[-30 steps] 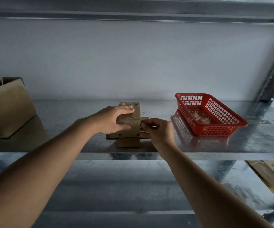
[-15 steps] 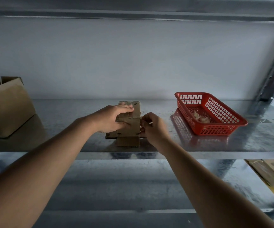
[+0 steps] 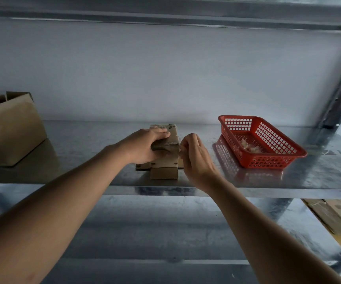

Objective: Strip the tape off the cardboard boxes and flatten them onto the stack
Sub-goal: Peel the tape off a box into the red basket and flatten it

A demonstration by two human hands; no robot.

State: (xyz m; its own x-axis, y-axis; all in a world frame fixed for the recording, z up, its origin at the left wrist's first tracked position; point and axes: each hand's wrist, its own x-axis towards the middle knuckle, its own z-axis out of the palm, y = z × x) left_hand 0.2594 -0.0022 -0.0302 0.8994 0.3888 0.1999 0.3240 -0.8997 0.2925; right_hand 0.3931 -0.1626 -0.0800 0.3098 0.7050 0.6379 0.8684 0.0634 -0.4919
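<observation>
Small cardboard box (image 3: 166,152) near front edge of metal shelf (image 3: 288,181), roughly mid-shelf, resting on flat cardboard (image 3: 143,166) (likely the stack, only a sliver visible). Long axis running front-to-back, away from camera; near short end facing viewer, far end pointing toward back wall.

Left hand (image 3: 145,147) clamped over box top, fingers curled across it, thumb on near side, pinning it down. Right hand (image 3: 196,154) at right edge of box, thumb and fingertips pinched shut on what looks like tape end (image 3: 179,148) (too small to confirm).

Change versus a second ago: right hand then lower, beside box near its base, fist closed; half a second ago moved in against box side; now raised to top right edge with a pinch. Box itself barely shifted. Reads as a re-grip on tape, peel under way, not finished; shiny strip (image 3: 168,143) across top still in place.

Flattening not yet begun, box still fully formed.

Red basket (image 3: 284,160) to right, well apart, crumpled tape scraps (image 3: 249,146) inside (probable drop spot). Large open box (image 3: 11,130) far left.
</observation>
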